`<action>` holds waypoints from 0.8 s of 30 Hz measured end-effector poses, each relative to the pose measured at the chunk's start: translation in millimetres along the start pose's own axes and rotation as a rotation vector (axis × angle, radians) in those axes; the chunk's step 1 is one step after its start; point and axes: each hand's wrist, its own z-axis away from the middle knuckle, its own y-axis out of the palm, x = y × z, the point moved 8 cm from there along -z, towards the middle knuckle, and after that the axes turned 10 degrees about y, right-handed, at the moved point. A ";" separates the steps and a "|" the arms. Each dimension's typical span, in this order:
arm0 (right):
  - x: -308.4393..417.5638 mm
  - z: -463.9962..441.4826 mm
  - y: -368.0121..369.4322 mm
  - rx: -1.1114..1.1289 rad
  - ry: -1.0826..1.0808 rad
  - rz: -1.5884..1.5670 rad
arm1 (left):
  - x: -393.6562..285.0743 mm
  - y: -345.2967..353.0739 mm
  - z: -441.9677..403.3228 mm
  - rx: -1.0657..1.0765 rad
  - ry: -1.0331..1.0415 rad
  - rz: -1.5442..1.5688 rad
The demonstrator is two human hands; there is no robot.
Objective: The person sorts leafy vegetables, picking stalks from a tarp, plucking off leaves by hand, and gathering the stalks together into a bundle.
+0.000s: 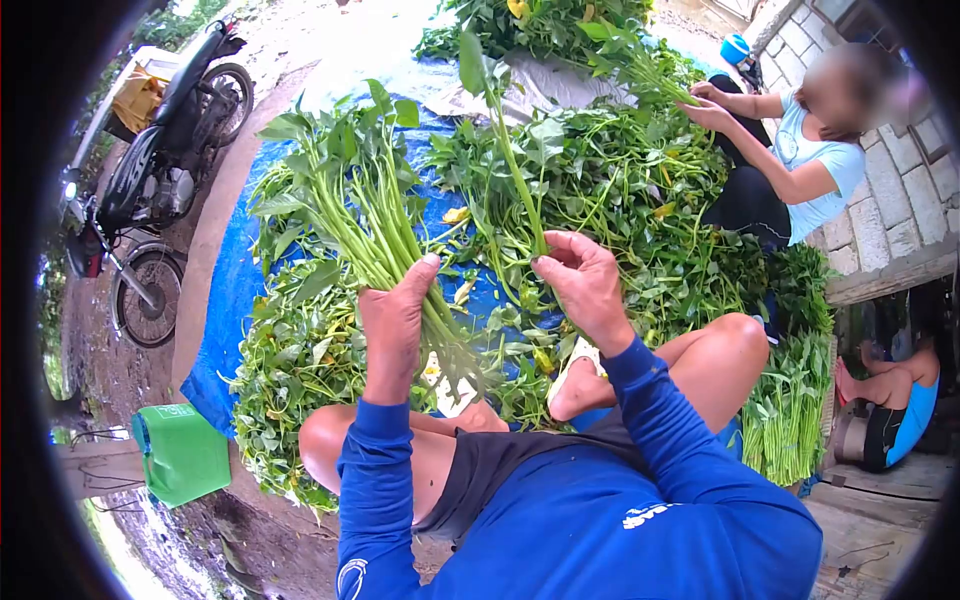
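My left hand [396, 325] is closed around a bunch of water spinach [375, 215], long green stems with leaves at the far end. The cut stem ends hang out below the fist. In my right hand [588, 285], thumb and fingers pinch the lower end of a single water spinach stem [515, 165], its leaf pointing up and away. Between and beyond both hands, loose water spinach [600, 170] lies heaped on a blue tarp [225, 330]. Another heap [290, 400] lies left of my legs.
A co-worker [815, 165] at the right holds a bunch of greens. Tied bundles [785, 425] stand by my right knee. A motorcycle [155, 175] and a green plastic container [185, 455] are at the left. Another person [905, 400] sits at the far right.
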 end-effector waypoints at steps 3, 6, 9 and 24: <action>-0.9 8.1 7.1 -0.038 0.006 0.108 | 14.9 4.1 5.8 0.058 -0.048 -0.053; -8.1 22.2 43.3 0.224 0.095 -0.236 | 31.2 20.0 18.1 0.168 -0.149 -0.033; -7.0 40.1 62.3 0.304 0.129 -0.088 | 51.7 29.0 29.4 0.199 -0.183 0.119; 105.2 60.7 66.3 0.730 -0.967 1.306 | 38.4 73.4 53.2 0.917 -0.170 -0.213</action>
